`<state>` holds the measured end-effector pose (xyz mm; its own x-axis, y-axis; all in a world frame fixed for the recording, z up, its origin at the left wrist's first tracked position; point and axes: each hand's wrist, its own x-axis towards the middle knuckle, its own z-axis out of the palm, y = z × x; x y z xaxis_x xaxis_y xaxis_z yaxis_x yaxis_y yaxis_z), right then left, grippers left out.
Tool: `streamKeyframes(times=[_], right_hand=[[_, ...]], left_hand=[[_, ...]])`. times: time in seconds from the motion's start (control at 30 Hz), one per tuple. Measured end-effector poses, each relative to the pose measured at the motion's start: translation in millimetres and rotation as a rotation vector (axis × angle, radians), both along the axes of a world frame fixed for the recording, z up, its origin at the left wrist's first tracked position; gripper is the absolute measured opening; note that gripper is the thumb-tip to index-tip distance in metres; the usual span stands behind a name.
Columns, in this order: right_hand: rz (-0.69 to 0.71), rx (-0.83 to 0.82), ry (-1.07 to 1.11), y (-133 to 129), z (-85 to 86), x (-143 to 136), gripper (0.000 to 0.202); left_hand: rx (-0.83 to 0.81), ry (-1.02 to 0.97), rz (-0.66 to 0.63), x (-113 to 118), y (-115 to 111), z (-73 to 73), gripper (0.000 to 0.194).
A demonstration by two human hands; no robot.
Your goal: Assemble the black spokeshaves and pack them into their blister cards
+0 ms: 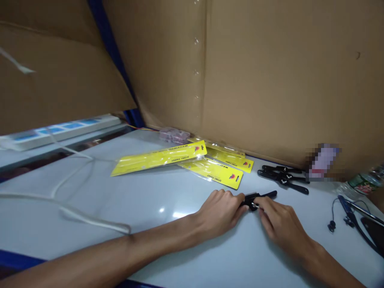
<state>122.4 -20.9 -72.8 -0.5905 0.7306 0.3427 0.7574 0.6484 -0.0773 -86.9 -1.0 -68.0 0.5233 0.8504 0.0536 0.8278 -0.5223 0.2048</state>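
Observation:
My left hand is closed around one end of a slim black tool with a long rounded handle. The tool's exact kind is hard to tell. The thumb and fingers of my right hand pinch at a small shiny metal part in its middle, and the fingertips partly hide it. Beyond my hands lie several similar black tools, crossed over one another, with small white marks. Left of those, several yellow packaging cards with clear plastic fronts overlap on the white table.
A white power strip stands at the left, and a white cable runs over the table. Cardboard walls the back. On the right are a bottle and dark neckband earphones. A pinkish wrapped bundle sits behind the cards.

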Motion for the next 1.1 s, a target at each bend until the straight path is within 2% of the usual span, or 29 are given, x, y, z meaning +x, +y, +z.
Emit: streamKeyframes(times=[0.17, 0.33, 0.43, 0.53, 0.6, 0.7, 0.77, 0.87, 1.0, 1.1], right_hand=[[0.034, -0.001, 0.203, 4, -16.4, 2, 0.026], [0.134, 0.021, 0.358, 2, -13.8, 0, 0.028], [0.021, 0.016, 0.455, -1, -10.3, -3, 0.016], [-0.086, -0.023, 0.406, -1, -10.0, -5, 0.014], [-0.011, 0.002, 0.387, 0, -10.7, -4, 0.019], [0.103, 0.058, 0.478, 1, -10.4, -2, 0.034], [0.065, 0.067, 0.529, 1, -9.1, -2, 0.032], [-0.009, 0.07, 0.476, -1, -7.3, -5, 0.027], [0.075, 0.057, 0.468, -1, -6.6, -4, 0.03], [-0.06, 0.019, 0.535, 0, -7.7, -1, 0.023]], left_hand=[[-0.014, 0.018, 0.009, -2, 0, 0.6, 0.035], [-0.055, 0.071, 0.0, -2, 2, 1.4, 0.036], [-0.078, 0.089, 0.017, -2, 3, 0.5, 0.036], [-0.069, 0.077, 0.015, -3, 3, -2.7, 0.037], [-0.054, 0.063, 0.001, -3, 3, -4.7, 0.037], [-0.059, 0.051, -0.007, -4, 3, -5.2, 0.037], [-0.074, 0.052, -0.004, -4, 3, -3.7, 0.036], [-0.073, 0.053, 0.0, -3, 2, -1.0, 0.035], [-0.065, 0.03, -0.011, -4, 1, -0.2, 0.033], [-0.079, 0.034, -0.007, -4, 1, -0.3, 0.033]])
